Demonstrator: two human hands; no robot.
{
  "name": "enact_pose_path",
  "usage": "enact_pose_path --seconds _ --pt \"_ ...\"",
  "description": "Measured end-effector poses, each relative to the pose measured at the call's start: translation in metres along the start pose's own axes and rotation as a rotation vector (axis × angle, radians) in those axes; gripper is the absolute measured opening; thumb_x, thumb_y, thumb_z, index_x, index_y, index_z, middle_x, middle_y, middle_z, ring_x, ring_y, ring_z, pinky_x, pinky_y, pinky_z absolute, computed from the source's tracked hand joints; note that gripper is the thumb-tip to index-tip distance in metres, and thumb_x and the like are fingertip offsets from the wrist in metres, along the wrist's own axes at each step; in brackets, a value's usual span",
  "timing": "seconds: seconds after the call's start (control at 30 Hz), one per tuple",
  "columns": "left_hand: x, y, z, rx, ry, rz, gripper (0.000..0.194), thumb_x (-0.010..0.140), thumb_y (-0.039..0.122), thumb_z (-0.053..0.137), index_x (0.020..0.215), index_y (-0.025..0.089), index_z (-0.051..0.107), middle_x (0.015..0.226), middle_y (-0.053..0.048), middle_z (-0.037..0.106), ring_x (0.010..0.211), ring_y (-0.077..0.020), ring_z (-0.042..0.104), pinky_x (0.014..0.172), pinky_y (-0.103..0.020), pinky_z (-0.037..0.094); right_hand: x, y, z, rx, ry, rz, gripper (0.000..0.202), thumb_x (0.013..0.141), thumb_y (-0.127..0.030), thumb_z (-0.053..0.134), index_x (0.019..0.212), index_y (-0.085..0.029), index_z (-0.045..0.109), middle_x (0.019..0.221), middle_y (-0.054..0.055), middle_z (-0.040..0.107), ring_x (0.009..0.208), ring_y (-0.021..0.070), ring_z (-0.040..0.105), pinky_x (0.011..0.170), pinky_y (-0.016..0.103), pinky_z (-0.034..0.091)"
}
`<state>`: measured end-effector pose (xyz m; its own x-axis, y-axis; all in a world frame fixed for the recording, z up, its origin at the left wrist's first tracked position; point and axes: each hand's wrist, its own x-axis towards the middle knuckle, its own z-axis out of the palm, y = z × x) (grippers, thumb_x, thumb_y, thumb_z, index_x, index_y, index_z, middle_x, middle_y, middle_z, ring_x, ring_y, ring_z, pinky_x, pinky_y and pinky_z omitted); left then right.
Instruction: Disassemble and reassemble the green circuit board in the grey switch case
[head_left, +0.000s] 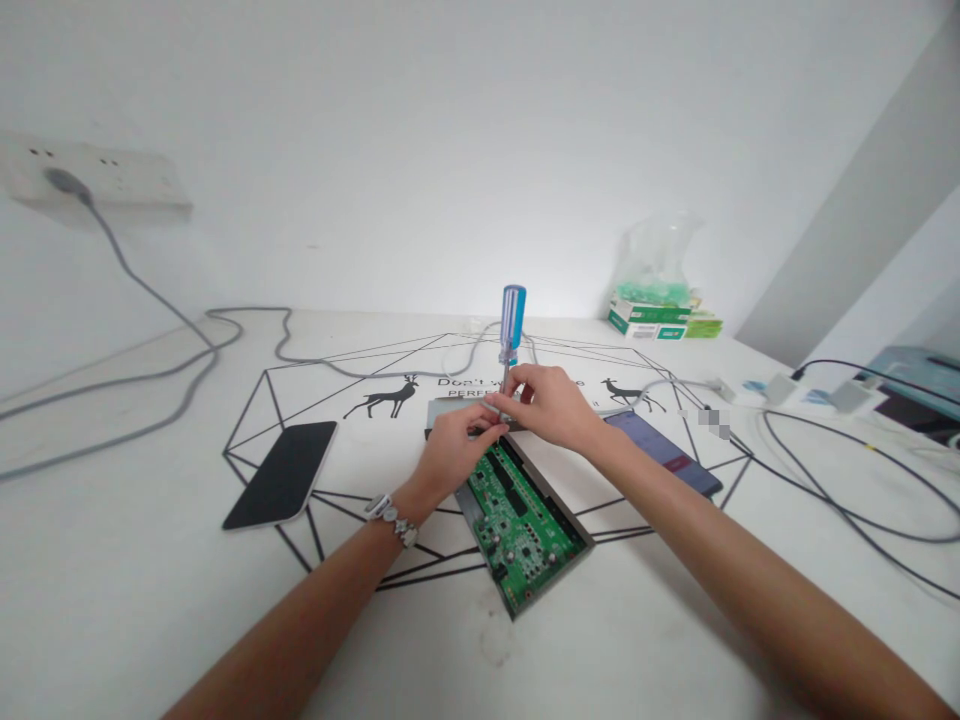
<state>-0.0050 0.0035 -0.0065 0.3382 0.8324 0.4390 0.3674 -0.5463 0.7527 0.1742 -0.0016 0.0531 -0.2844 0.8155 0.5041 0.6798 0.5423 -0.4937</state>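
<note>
A screwdriver [513, 322] with a blue and clear handle stands nearly upright over the far end of a green circuit board [529, 535]. My right hand [553, 402] pinches its metal shaft below the handle. Close beside it, my left hand [450, 447] has thumb and fingers drawn together near the lower end of the shaft; what lies between them is hidden. The board sits in a shallow dark metal housing [577, 538], slanted on the table. My fingers cover the screwdriver's tip and the board's far end.
A black phone-like device [283, 477] lies to the left, and a phone with a lit screen [666, 453] to the right. A grey cable [322, 364] crosses behind. Boxes [651, 318] under a plastic bag [658, 265] stand at the back right, near a power strip [780, 390].
</note>
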Motion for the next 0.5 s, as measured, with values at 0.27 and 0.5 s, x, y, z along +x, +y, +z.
enact_pose_path --seconds 0.27,0.5 --pt "-0.001 0.014 -0.006 -0.002 -0.096 0.011 0.020 0.092 0.030 0.056 0.089 0.018 0.072 0.094 -0.005 0.078 0.090 -0.0214 0.072 0.087 -0.033 0.054 0.002 0.004 -0.014 0.403 -0.217 0.042 0.022 0.091 -0.033 0.058 0.098 -0.018 0.073 0.108 0.007 0.073 0.073 0.0148 0.062 0.050 0.024 0.049" --pt "0.000 0.004 -0.002 0.060 0.007 0.047 0.022 0.088 0.037 0.065 0.099 0.018 0.068 0.095 -0.006 0.075 0.091 -0.0210 0.070 0.087 -0.035 0.055 0.003 0.003 -0.009 0.301 -0.083 -0.059 0.018 0.090 -0.030 0.060 0.081 -0.018 0.071 0.091 0.003 0.075 0.080 0.0160 0.064 0.078 0.031 0.050"
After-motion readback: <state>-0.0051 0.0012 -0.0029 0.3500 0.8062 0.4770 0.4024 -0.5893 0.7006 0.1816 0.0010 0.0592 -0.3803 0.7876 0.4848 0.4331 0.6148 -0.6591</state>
